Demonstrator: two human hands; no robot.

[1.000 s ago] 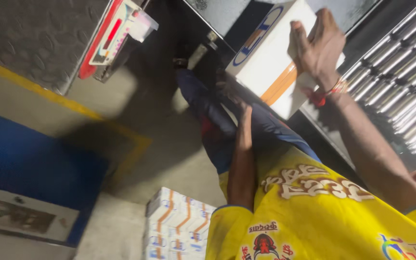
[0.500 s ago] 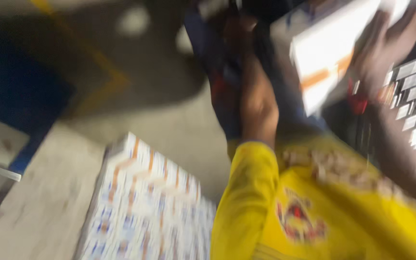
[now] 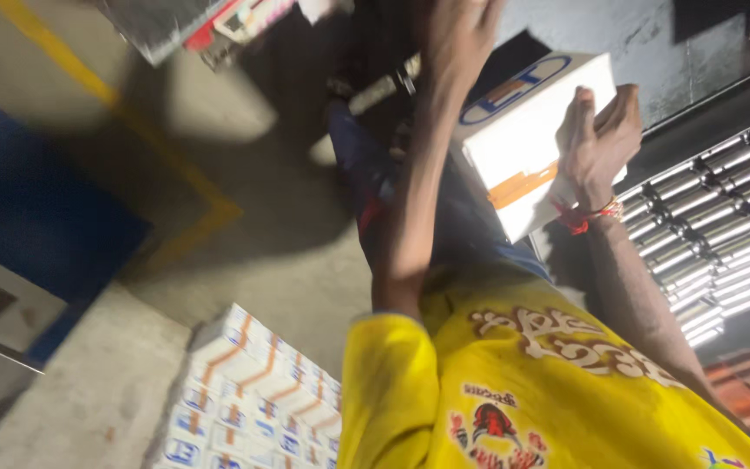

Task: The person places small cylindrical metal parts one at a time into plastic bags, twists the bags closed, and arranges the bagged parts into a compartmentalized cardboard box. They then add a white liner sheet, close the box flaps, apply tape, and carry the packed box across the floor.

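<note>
Packages and labels in view: one held carton, one floor stack, one partly cropped label.

White rectangular carton (image 3: 536, 139) at upper right, tilted, with a blue oval-outlined mark on its top face and an orange stripe on its side; the right hand (image 3: 599, 139) grips its right edge; stack of small white cartons (image 3: 249, 399) with blue and orange markings stands on the concrete floor at lower centre-left; red-and-white label (image 3: 236, 19) at top edge, blurred.

The white rectangular cardboard carton (image 3: 531, 143) looks smooth and slightly glossy; the grey concrete floor (image 3: 288, 252) rough and matt; the metal conveyor rollers (image 3: 722, 234) shine; the yellow cloth shirt (image 3: 523, 391) is matt.
</note>
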